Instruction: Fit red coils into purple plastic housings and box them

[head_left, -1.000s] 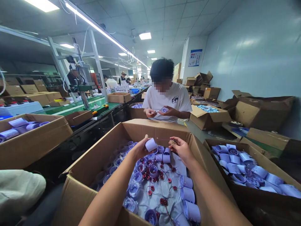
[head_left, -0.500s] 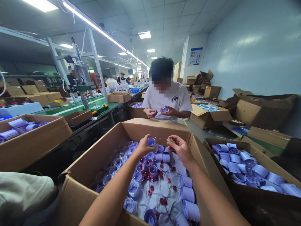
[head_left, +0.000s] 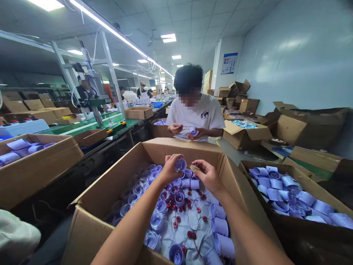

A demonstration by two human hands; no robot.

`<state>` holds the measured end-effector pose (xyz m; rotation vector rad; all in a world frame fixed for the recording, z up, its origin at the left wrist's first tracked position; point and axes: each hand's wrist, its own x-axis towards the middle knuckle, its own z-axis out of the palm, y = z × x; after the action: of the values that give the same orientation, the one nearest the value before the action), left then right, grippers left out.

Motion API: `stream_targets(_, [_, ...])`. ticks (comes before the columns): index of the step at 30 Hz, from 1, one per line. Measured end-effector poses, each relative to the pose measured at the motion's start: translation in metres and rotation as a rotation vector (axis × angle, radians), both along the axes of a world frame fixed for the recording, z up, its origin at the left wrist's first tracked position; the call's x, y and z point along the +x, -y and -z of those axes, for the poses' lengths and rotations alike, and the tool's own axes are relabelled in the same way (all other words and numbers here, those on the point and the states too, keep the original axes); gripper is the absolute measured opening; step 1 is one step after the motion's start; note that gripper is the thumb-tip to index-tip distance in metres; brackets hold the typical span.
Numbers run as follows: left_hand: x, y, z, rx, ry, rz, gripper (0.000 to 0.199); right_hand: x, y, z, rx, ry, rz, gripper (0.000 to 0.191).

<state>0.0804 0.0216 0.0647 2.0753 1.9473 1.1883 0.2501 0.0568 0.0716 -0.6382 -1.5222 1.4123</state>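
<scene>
My left hand [head_left: 168,170] grips a pale purple plastic cup [head_left: 180,165], its open mouth tilted toward me. Just right of it, my right hand [head_left: 208,176] pinches a small tan piece [head_left: 195,168]; its exact kind is unclear. A narrow gap separates that piece from the cup. Both hands hover over a large cardboard box [head_left: 182,147]. Inside it, more purple cups [head_left: 179,199] stand or lie around small red round parts with thin wires [head_left: 189,235], on a whitish plastic sheet [head_left: 179,228]. Several cups at the left are wrapped in clear film.
Across the box, a co-worker [head_left: 197,114] holds a similar cup. Another carton of purple cups [head_left: 296,195] stands at the right, and one [head_left: 38,154] at the left. A green conveyor bench [head_left: 82,125] with a press machine [head_left: 95,86] runs along the left.
My left hand has turned the cup so its inside faces me more. My right hand has moved slightly left, closer to the cup. The co-worker's cup has tilted.
</scene>
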Motion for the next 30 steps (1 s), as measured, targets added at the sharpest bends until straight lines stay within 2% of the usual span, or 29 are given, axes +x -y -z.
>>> stream_targets(5, [0.001,0.001,0.002,0.021,0.094,0.092,0.065,-0.001,-0.002,0.006,0.039,-0.009,0.000,0.033])
stream_targets(11, [0.004,0.004,-0.003,0.025,0.111,0.122,0.061,-0.002,-0.008,0.014,0.076,0.032,0.047,0.028])
stream_targets(18, [0.006,0.005,-0.005,0.063,0.037,0.154,0.057,-0.001,-0.009,0.017,0.272,0.147,0.192,0.025])
stream_targets(23, [0.009,0.005,-0.005,0.072,-0.024,0.189,0.053,-0.005,-0.004,0.020,0.315,0.217,0.121,0.031])
stream_targets(30, [0.018,0.005,-0.003,0.141,-0.034,0.236,0.051,-0.007,0.006,0.019,0.623,0.375,0.245,0.028])
